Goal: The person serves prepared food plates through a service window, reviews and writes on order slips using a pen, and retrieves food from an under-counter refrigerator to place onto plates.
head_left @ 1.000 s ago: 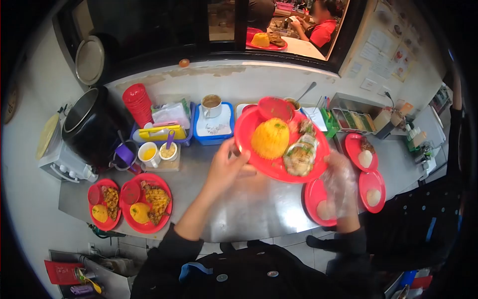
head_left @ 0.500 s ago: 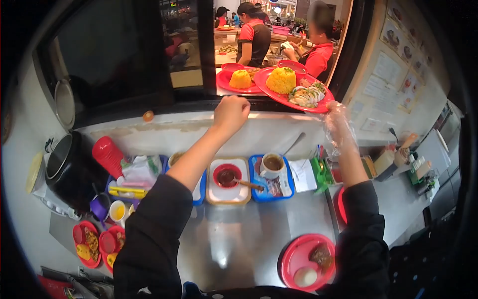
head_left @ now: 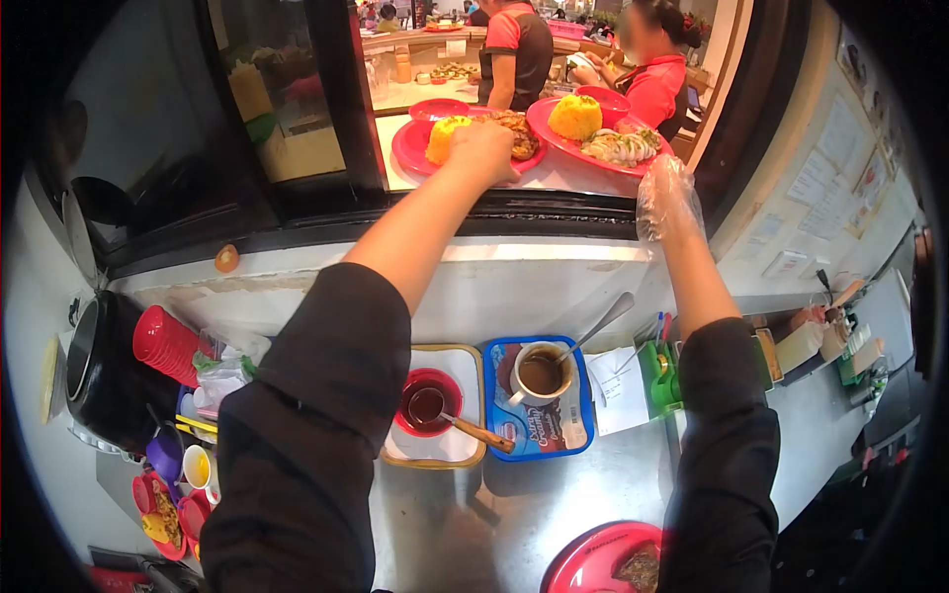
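My right hand (head_left: 669,201), in a clear plastic glove, grips the near right rim of a red plate (head_left: 634,166). On that plate are a mound of yellow rice (head_left: 575,117), pale sliced food with greens (head_left: 623,147) and a red bowl (head_left: 606,98). It is slightly tilted at the window opening. My bare left hand (head_left: 483,154) is closed at the front rim of a second red plate (head_left: 410,153), its fingertips partly hidden. That plate carries yellow rice (head_left: 442,136), browned meat (head_left: 520,134) and a red bowl (head_left: 439,108).
Below the window stand a red bowl of dark sauce (head_left: 428,403) and a white cup of brown sauce (head_left: 542,375). A red plate with meat (head_left: 593,558) lies at the front. A black cooker (head_left: 104,356) is left. Two people in red and black are beyond the window.
My left hand has moved forward onto the left plate. The right plate has gone farther through the window in my gloved right hand. The view has shifted closer to the window.
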Motion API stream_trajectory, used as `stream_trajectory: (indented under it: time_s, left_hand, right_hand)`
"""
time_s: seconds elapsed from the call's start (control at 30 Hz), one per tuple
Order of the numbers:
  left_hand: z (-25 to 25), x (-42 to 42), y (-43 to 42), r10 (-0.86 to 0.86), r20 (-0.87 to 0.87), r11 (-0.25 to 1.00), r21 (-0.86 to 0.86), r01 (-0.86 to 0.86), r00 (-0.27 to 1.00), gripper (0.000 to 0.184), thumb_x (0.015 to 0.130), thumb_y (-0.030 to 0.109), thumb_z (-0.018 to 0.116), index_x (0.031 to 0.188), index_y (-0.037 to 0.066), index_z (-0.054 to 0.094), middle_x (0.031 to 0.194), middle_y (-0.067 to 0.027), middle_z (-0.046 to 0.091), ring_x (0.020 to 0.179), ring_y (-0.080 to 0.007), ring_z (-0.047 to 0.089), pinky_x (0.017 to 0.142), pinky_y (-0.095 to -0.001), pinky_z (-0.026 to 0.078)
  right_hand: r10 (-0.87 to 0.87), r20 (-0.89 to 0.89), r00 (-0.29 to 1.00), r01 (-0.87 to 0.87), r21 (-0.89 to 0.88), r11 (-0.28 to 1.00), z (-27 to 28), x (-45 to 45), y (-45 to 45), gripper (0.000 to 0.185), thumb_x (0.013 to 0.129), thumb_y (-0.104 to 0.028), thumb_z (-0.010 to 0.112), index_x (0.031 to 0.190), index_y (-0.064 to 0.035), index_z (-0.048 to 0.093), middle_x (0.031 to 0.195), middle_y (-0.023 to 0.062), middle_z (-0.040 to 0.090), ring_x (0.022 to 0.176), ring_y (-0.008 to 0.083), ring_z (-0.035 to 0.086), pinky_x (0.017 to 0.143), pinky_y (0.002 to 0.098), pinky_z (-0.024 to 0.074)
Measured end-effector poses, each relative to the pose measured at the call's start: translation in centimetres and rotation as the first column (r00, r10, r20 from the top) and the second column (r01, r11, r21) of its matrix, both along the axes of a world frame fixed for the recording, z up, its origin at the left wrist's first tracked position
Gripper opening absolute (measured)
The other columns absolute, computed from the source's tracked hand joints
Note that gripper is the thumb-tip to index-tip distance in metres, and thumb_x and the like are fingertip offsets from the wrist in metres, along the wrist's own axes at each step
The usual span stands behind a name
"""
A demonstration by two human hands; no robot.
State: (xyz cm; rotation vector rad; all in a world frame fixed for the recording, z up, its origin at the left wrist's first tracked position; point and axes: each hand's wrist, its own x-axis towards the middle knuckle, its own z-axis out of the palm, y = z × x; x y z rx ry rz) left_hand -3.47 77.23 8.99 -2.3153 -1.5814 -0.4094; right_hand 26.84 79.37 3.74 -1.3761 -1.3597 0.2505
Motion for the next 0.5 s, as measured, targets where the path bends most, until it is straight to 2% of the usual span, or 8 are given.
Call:
stream_trajectory:
  time_s: [0.1,0.17,0.27,0.37,0.4,0.43,0.47,0.5]
  left_hand:
    - [0.5,-1.7,-0.7,-0.010,-0.036,1.000,0.000,0.010,0.999,0.045,0.060,0.041,0.070,0.082,0.002,0.067,0.083,-0.0156,0.065,0.083,-0.0275,0.064,0.071,-0.0386,0.051]
    - [0.8,-2.9,-0.7,0.064,-0.090,0.996,-0.055,-0.069,0.994,0.046,0.060,0.042,0.070,0.083,0.002,0.068,0.085,-0.0156,0.065,0.083,-0.0276,0.064,0.070,-0.0389,0.051]
    - [1.2,-4.4,-1.7,0.102,-0.116,0.992,-0.063,-0.110,0.988,0.043,0.064,0.042,0.070,0.084,0.004,0.068,0.084,-0.0144,0.065,0.086,-0.0276,0.063,0.071,-0.0387,0.051]
    - [1.9,-5.7,-4.6,0.038,-0.037,0.999,0.031,-0.037,0.999,0.037,0.069,0.038,0.069,0.084,0.005,0.068,0.083,-0.0130,0.065,0.088,-0.0274,0.060,0.072,-0.0372,0.050]
    - [2.3,-6.1,-6.7,-0.038,0.043,0.992,0.123,0.032,0.998,0.035,0.071,0.036,0.069,0.084,0.004,0.068,0.083,-0.0123,0.064,0.088,-0.0274,0.059,0.072,-0.0365,0.049]
    - [2.9,-6.9,-9.6,-0.110,0.100,0.985,0.147,0.095,0.989,0.031,0.071,0.032,0.069,0.085,0.005,0.068,0.083,-0.0118,0.064,0.085,-0.0273,0.057,0.070,-0.0361,0.048]
    - [3.6,-8.0,-13.2,-0.178,0.153,0.973,0.174,0.151,0.972,0.027,0.071,0.028,0.069,0.085,0.005,0.068,0.083,-0.0112,0.064,0.082,-0.0271,0.056,0.069,-0.0358,0.047]
    - [4.5,-9.5,-17.4,-0.261,0.177,0.943,0.258,0.211,0.949,0.023,0.070,0.023,0.070,0.085,0.005,0.067,0.082,-0.0107,0.063,0.079,-0.0265,0.055,0.067,-0.0356,0.047]
  right_hand:
    - [-0.041,0.046,0.998,0.039,0.061,0.997,-2.3,2.1,3.0,0.024,0.082,-0.026,0.047,0.086,-0.0063,0.061,0.080,0.0140,0.062,0.074,0.0268,0.060,0.065,0.0387,0.0490]
    - [-0.105,-0.226,0.968,0.076,-0.134,0.988,1.9,-2.7,-2.7,0.024,0.081,-0.026,0.046,0.091,-0.0087,0.060,0.087,0.0141,0.061,0.077,0.0270,0.058,0.070,0.0390,0.0471]
    - [-0.192,0.443,0.876,0.187,0.055,0.981,2.0,-2.8,-2.2,0.022,0.086,-0.024,0.045,0.077,-0.0049,0.049,0.071,0.0061,0.046,0.065,0.0153,0.045,0.057,0.0310,0.0400]
    - [-0.157,0.581,0.798,0.230,-0.052,0.972,2.8,-2.4,-2.8,0.023,0.079,-0.022,0.046,0.088,-0.0056,0.059,0.092,0.0192,0.060,0.078,0.0264,0.058,0.068,0.0357,0.0462]
    - [0.147,-0.251,0.957,-0.176,-0.099,0.979,-0.8,1.7,4.2,0.019,0.078,-0.018,0.048,0.086,-0.0051,0.060,0.085,0.0189,0.061,0.073,0.0273,0.060,0.063,0.0367,0.0479]
    - [0.161,-0.253,0.954,-0.190,-0.095,0.977,-2.5,4.7,7.8,0.019,0.078,-0.018,0.048,0.086,-0.0051,0.060,0.085,0.0189,0.061,0.073,0.0273,0.060,0.063,0.0367,0.0479]
    - [0.027,0.238,0.971,-0.005,-0.093,0.996,-3.6,6.5,10.4,0.019,0.077,-0.017,0.049,0.086,-0.0047,0.060,0.082,0.0179,0.061,0.069,0.0275,0.060,0.059,0.0373,0.0476]
    - [-0.113,0.665,0.738,0.149,0.003,0.989,-4.0,6.1,11.7,0.018,0.077,-0.017,0.049,0.085,-0.0043,0.060,0.079,0.0170,0.061,0.065,0.0276,0.060,0.055,0.0380,0.0473]
